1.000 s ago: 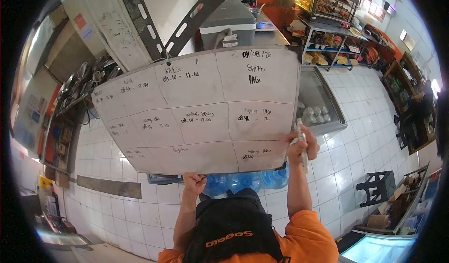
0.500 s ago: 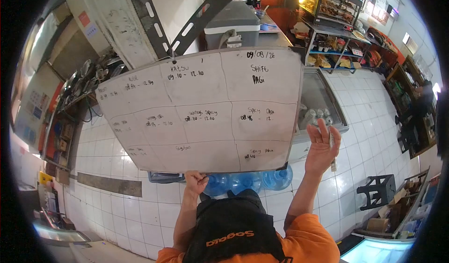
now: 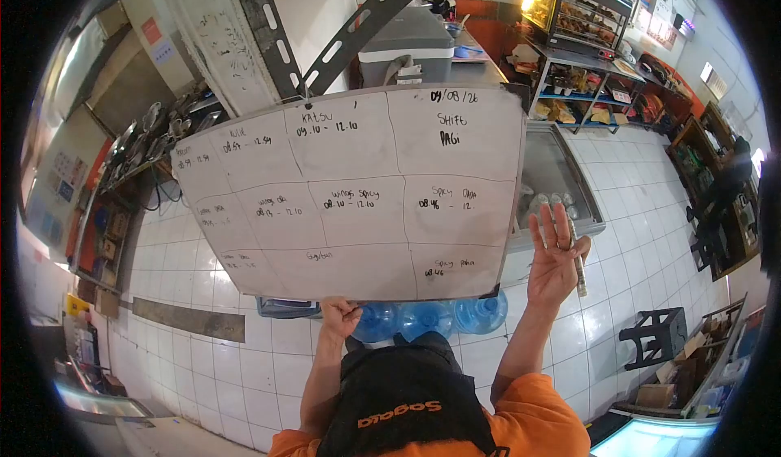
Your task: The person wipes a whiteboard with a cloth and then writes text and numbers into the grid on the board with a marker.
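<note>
A whiteboard (image 3: 358, 229) hangs from a metal bracket in front of me, ruled into boxes with handwritten names and times. My left hand (image 3: 339, 319) is closed at its lower edge; I cannot make out what lies inside the fingers. To the right of the board, my right hand (image 3: 555, 262) is raised with the palm towards me. Three of its fingers point up, spread apart. Its thumb and forefinger pinch a slim pale stick (image 3: 582, 279), perhaps a marker, which points downward.
Blue water jugs (image 3: 427, 319) stand below the board. Behind it are a glass-topped chest freezer (image 3: 561, 160) and a grey cooler box (image 3: 407, 44). A black stool (image 3: 656, 337) sits on the tiled floor at right. A lit food display case (image 3: 582, 18) stands farther back.
My right hand has turned slightly, its three fingers now straighter and its thumb and forefinger drawn together on the stick. My left hand stays at the board's lower edge.
</note>
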Demonstrator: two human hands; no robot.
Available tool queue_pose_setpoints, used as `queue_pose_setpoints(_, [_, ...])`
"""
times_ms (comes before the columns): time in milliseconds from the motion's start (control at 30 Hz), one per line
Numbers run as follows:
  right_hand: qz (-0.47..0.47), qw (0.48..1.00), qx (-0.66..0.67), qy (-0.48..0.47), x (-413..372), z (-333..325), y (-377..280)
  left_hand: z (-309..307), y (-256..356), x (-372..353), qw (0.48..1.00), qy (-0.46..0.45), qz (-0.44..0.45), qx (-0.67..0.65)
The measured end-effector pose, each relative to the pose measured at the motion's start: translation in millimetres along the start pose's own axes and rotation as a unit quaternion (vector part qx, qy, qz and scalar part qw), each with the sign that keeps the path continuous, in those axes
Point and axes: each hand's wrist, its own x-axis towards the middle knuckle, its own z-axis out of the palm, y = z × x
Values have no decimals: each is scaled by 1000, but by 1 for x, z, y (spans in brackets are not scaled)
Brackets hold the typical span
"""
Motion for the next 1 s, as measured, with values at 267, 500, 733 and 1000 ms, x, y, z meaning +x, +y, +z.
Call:
queue_pose_setpoints(267, [1,1000,9,8,-8,-11,2,-11,0,6,1000,11,-3,28])
queue_pose_setpoints(500, [42,974,-204,-85,-7,-1,0,-1,0,2,999,6,-2,36])
queue_pose_setpoints(733, [-221,759,-568,-227,10,33,34,-21,0,14,1000,-17,-17,-19])
queue_pose_setpoints(1000, [-268,770,-562,-138,7,-2,73,-16,1,15,999,28,-8,14])
